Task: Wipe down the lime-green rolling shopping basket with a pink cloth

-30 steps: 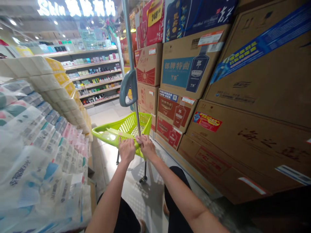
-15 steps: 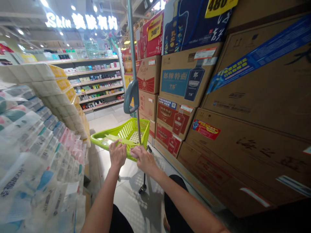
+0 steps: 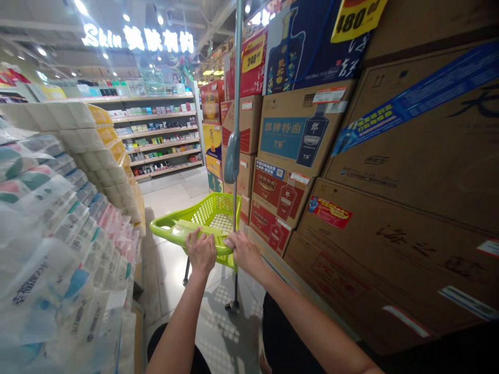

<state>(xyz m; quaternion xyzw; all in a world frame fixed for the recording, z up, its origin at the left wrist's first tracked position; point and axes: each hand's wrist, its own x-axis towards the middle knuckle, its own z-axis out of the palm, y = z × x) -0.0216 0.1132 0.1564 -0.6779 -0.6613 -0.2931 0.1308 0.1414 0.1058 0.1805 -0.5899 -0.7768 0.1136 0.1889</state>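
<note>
A lime-green shopping cart with a slotted basket stands in front of me, tilted slightly in view. My left hand is closed over the near rim, beside a pale flat panel on the handle. Further right, my right hand grips the same rim close to where a metal pole rises from the cart. The pole carries a grey-blue plastic grip. Black casters show under the basket. My fingertips are partly hidden by the backs of my hands.
Stacked cartons form a wall close on the right. Wrapped tissue packs are piled along the left, with white and yellow packs behind. Pale floor tiles run between them toward lit shelves.
The pole and its grip have shifted right and turned more edge-on. The cart and both hands sit slightly further right in view, with the hands still on the rim.
</note>
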